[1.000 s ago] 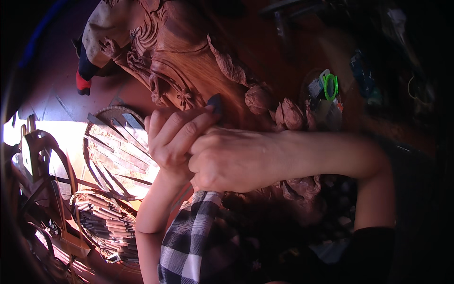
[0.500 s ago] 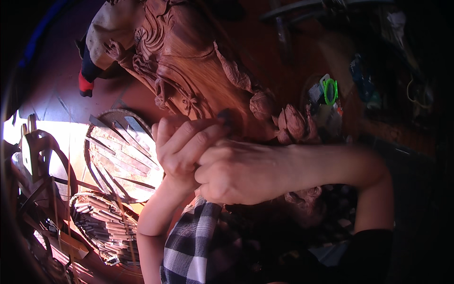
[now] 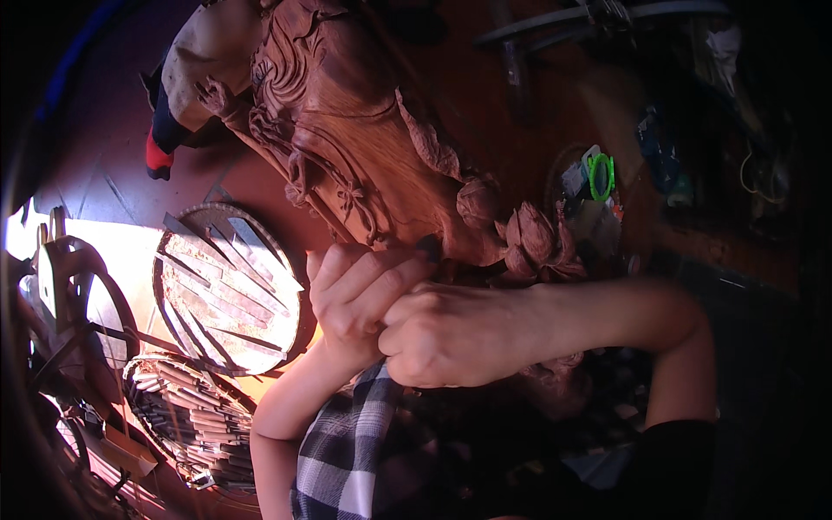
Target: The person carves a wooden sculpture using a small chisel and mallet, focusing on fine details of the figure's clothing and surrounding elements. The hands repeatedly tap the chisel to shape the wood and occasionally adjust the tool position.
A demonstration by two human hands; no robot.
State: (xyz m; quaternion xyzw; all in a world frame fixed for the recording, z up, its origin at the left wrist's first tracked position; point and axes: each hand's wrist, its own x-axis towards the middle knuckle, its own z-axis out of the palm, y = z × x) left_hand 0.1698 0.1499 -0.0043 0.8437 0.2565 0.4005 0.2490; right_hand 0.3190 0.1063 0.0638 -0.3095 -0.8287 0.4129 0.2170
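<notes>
**Carved wooden figure point(image 3: 347, 108), reddish brown, upper centre**

Head view. Pale packet point(image 3: 574, 179) beside green ring point(image 3: 600, 177): any print too small to tell. Left hand point(image 3: 351, 295): fingers curled, gripping dark flat piece point(image 3: 429, 248) near figure's lower edge. Right hand point(image 3: 446, 342): clenched, against the left; contents hidden. Round tray point(image 3: 306, 322), left: curved rim, flat metal strips within. Strip of red floor point(image 3: 260, 199) between tray and figure.

The wooden carving point(image 3: 364, 156) is reddish brown, the cloth point(image 3: 351, 442) is checked in black, grey and white, and the ring point(image 3: 610, 176) is bright green.
</notes>
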